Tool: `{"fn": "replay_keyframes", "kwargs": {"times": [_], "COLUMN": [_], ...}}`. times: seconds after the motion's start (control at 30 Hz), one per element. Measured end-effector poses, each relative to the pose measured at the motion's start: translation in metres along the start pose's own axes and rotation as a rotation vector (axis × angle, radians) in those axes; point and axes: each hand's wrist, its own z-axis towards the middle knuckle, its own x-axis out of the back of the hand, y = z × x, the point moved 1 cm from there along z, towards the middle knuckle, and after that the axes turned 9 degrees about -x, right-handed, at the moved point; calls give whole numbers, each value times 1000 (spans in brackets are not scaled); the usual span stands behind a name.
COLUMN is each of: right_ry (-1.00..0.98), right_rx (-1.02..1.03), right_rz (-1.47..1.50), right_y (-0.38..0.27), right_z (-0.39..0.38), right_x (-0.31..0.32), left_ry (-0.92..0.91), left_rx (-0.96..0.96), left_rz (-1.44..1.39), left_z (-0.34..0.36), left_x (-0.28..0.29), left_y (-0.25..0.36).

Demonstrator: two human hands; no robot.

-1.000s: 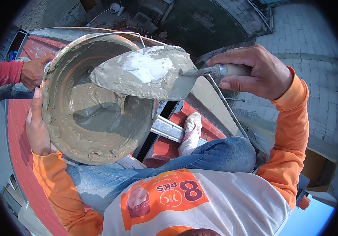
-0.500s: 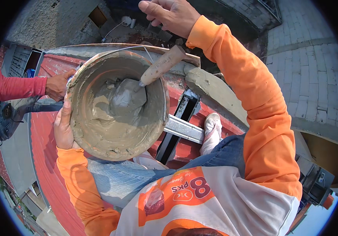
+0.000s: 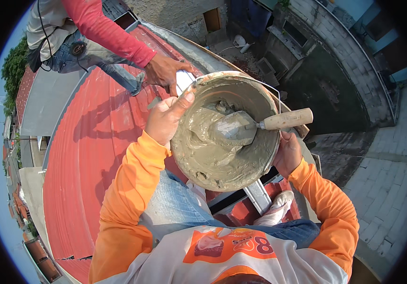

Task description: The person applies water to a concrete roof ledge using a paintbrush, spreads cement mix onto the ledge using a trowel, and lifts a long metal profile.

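A round bucket [image 3: 259, 100] hangs in front of me, its inside lined with wet grey mortar [image 3: 198, 142]. A trowel [image 3: 286, 119] rests in it, blade lying in the mortar and wooden handle sticking out over the right rim. My left hand [image 3: 168, 116] grips the bucket's left rim, thumb on top. On the right side, below the trowel handle, my right hand [image 3: 289, 154] holds the bucket wall, some fingers hidden behind it. At the upper left, a co-worker's hand [image 3: 168, 72] holds a small white object [image 3: 183, 81] beside the rim; its kind is unclear.
Red corrugated roofing [image 3: 85, 180] spreads to my left. Below the bucket a metal bar [image 3: 259, 195] crosses a dark gap, next to my foot [image 3: 279, 203]. Past the roof edge at upper right lies a lower yard [image 3: 326, 90]. The co-worker's leg [image 3: 118, 78] is at upper left.
My right hand has come down from above to the bucket's right side. In the picture, the bucket and my left hand sit further right; the co-worker's hand now shows a white object.
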Motion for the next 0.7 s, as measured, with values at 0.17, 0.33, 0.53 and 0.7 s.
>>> {"fn": "replay_keyframes", "kwargs": {"times": [0.17, 0.33, 0.53, 0.7], "right_ry": [-119, 32, -169, -219], "right_rx": [-18, 95, 137, 110], "right_rz": [-110, -77, -218, -275], "right_y": [-20, -26, -29, -28], "right_z": [9, -4, -16, -20], "right_x": [12, -22, -30, -23], "left_ry": [54, 120, 169, 139], "left_rx": [2, -28, -46, -31], "left_rz": [-79, -133, -165, -212], "left_z": [-5, -17, -34, -39], "left_x": [-8, -2, 1, 3], "left_y": [10, 18, 41, 50]}}
